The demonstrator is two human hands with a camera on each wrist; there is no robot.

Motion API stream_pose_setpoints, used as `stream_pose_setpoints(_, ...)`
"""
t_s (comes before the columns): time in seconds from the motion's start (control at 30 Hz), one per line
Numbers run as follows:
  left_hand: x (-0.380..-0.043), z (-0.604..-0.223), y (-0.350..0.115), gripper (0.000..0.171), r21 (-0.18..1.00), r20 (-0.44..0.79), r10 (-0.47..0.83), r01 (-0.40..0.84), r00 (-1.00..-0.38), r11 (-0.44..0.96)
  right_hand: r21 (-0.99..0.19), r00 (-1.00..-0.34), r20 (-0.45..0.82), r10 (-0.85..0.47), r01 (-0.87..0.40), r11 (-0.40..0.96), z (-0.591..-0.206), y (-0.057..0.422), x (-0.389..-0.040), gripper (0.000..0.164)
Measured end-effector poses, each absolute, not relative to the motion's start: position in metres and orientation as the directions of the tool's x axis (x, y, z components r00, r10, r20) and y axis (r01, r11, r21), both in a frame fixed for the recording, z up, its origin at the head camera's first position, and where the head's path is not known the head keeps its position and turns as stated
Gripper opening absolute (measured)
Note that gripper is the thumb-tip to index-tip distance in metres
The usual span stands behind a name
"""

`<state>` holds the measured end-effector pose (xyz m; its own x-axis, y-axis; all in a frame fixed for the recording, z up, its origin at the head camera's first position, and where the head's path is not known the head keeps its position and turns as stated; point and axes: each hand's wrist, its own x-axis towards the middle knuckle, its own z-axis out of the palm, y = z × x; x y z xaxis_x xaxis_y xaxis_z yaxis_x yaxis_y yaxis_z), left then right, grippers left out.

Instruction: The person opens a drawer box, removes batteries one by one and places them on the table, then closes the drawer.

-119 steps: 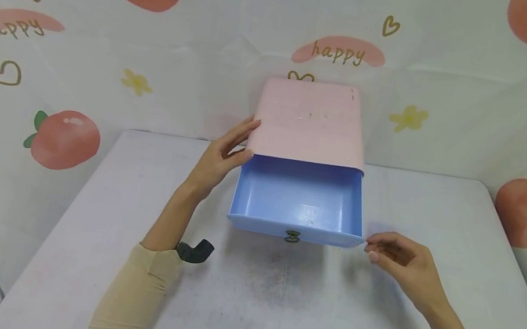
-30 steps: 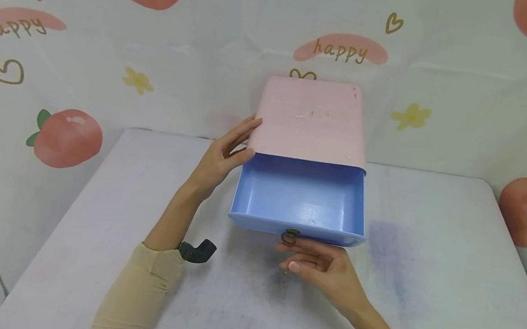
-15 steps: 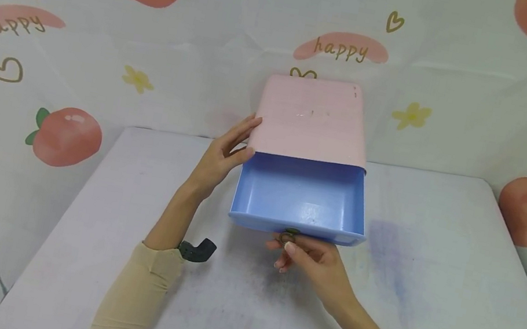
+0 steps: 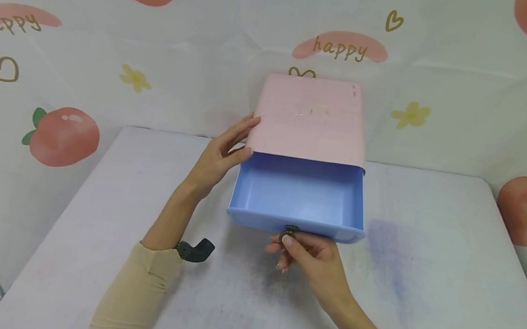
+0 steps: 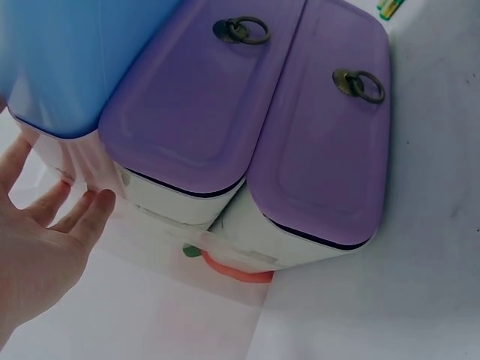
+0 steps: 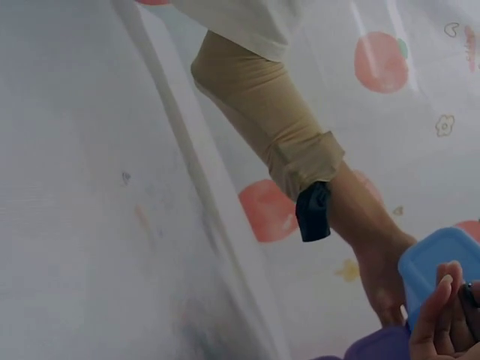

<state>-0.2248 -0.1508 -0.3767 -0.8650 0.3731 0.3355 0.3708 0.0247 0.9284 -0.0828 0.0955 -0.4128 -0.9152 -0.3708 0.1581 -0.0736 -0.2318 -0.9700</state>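
Note:
A small drawer cabinet with a pink top casing [image 4: 310, 123] stands against the backdrop. Its blue drawer [image 4: 253, 220] is pulled out and bare inside. With fairly straight fingers, my left hand [image 4: 213, 163] rests along the casing's left side. At the drawer's front, my right hand [image 4: 322, 264] pinches the dark metal ring pull [image 4: 283, 238] between thumb and forefinger, the other fingers spread loosely below. The left wrist view shows two purple drawers [image 5: 187, 97] lower down, both closed, each with a hanging brass-coloured ring [image 5: 367, 87].
A white table [image 4: 436, 265] with faint purple stains lies under the cabinet. Behind it hangs a white backdrop [image 4: 204, 78] printed with peaches, hearts and flowers. A small green object [image 5: 389, 9] shows at the left wrist view's top edge.
My right hand has come from the drawer's right front corner to the ring pull, and its thumb has closed onto the ring. The left hand has stayed on the casing's side.

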Motion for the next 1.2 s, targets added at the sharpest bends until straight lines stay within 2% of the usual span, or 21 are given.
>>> stream_pose_setpoints(0.67,-0.222,-0.372,-0.152,0.054,0.933,0.312,0.372,0.356,-0.874,0.054,-0.983,-0.925,0.138,-0.355,-0.084,-0.161,-0.406,0.096,-0.098,0.028)
stream_pose_setpoints(1.2,-0.22,-0.369,-0.152,0.051,0.93,0.311,0.374,0.361,-0.874,0.072,-0.979,-0.928,0.144,-0.344,-0.083,-0.185,-0.401,0.095,-0.115,0.032)
